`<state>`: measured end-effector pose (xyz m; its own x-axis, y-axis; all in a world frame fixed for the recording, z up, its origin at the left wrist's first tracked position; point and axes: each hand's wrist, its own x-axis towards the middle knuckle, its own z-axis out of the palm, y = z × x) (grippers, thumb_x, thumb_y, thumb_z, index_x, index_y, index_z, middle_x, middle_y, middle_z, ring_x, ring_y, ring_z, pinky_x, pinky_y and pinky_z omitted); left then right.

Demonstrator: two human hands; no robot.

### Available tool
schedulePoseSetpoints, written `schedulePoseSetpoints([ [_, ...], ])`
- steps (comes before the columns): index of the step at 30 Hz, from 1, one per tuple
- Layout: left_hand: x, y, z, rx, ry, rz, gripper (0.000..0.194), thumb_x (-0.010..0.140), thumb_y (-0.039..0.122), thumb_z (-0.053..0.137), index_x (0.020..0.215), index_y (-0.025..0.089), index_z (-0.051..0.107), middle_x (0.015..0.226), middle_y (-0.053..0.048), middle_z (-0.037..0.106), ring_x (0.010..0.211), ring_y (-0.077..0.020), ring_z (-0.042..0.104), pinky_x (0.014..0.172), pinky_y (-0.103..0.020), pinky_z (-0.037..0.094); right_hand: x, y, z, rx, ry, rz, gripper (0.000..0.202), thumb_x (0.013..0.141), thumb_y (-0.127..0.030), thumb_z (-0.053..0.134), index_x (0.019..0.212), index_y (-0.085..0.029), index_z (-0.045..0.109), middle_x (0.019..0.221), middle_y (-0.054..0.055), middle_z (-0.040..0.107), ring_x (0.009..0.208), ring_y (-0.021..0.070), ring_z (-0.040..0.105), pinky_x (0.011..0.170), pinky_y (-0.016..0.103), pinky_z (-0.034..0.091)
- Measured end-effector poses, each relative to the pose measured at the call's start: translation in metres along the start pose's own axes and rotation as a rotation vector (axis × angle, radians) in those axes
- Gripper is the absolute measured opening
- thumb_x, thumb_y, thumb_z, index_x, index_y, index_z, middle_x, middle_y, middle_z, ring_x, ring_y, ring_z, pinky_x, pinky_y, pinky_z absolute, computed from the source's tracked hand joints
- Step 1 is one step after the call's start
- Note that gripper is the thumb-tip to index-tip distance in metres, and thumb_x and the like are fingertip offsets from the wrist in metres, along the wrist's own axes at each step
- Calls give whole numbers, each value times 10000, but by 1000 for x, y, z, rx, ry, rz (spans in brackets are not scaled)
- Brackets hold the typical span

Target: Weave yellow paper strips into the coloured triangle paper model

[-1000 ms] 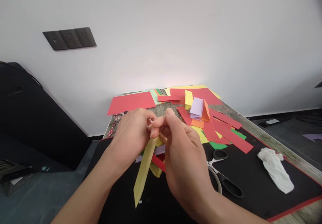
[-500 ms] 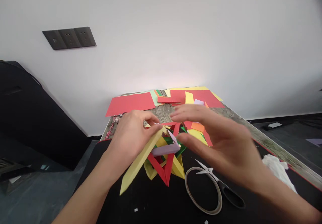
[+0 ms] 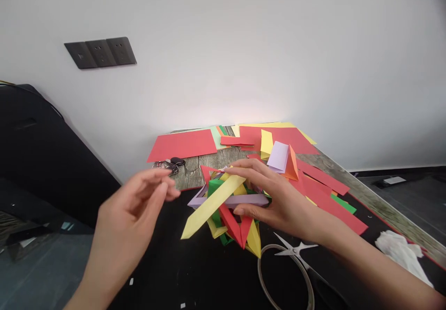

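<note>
A folded-paper model (image 3: 235, 224) of red, yellow, green and lilac strips stands over the black mat. My right hand (image 3: 278, 194) grips its right side, thumb at the front by the lilac strip and fingers over the top. One pale yellow strip (image 3: 209, 210) with a pointed end slants out of the model toward the lower left. To the left of the model and apart from it, my left hand (image 3: 134, 217) is raised, its fingers loosely curled and holding nothing. Scissors (image 3: 296, 249) lie partly open below my right wrist, across a roll of tape (image 3: 263, 277).
Red sheets (image 3: 184, 145) lie at the table's back, with a folded lilac paper (image 3: 278, 155) and a yellow one (image 3: 266, 143) beside more sheets. Crumpled white tissue (image 3: 400, 252) rests at the right edge. A dark bundle (image 3: 174, 162) sits behind my left hand.
My left hand has let go of the yellow strip and moved left and down. My right hand, open and apart before, has closed on the paper model. The model looks turned.
</note>
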<state>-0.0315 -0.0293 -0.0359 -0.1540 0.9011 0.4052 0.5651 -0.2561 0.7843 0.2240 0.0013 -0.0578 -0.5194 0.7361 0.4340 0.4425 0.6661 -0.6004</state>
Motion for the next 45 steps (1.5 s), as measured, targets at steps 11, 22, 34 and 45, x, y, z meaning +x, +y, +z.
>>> schedulePoseSetpoints([
  [11, -30, -26, 58, -148, -232, -37, 428, 768, 371, 723, 1131, 269, 521, 1088, -44, 640, 997, -223, 625, 808, -377, 538, 15, 15, 1, 54, 181, 328, 495, 786, -492, 680, 1212, -257, 589, 1234, 82, 564, 1082, 263, 575, 846, 426, 532],
  [22, 18, 4, 42, -187, -260, 150, 135, 799, 245, 665, 932, 237, 691, 966, -9, 675, 812, -152, 624, 704, -272, 513, 26, 3, -3, 291, 143, 414, 496, 763, -506, 698, 1167, -235, 603, 1211, 82, 645, 1095, 271, 610, 815, 387, 552],
  [34, 16, 9, 22, -33, -380, 226, 174, 811, 367, 682, 941, 253, 701, 1079, -40, 666, 930, -208, 637, 792, -329, 519, 10, 2, 3, 304, -13, 394, 378, 774, -456, 716, 1040, -211, 606, 1014, 40, 614, 928, 200, 620, 860, 399, 561],
  [45, 33, 28, -5, 387, -761, 484, 175, 944, 324, 506, 899, 274, 667, 934, -12, 508, 736, -143, 533, 624, -239, 450, 5, -4, 4, 275, -39, 365, 371, 797, -397, 712, 1108, -236, 588, 1136, 40, 611, 1062, 212, 599, 956, 415, 537],
])
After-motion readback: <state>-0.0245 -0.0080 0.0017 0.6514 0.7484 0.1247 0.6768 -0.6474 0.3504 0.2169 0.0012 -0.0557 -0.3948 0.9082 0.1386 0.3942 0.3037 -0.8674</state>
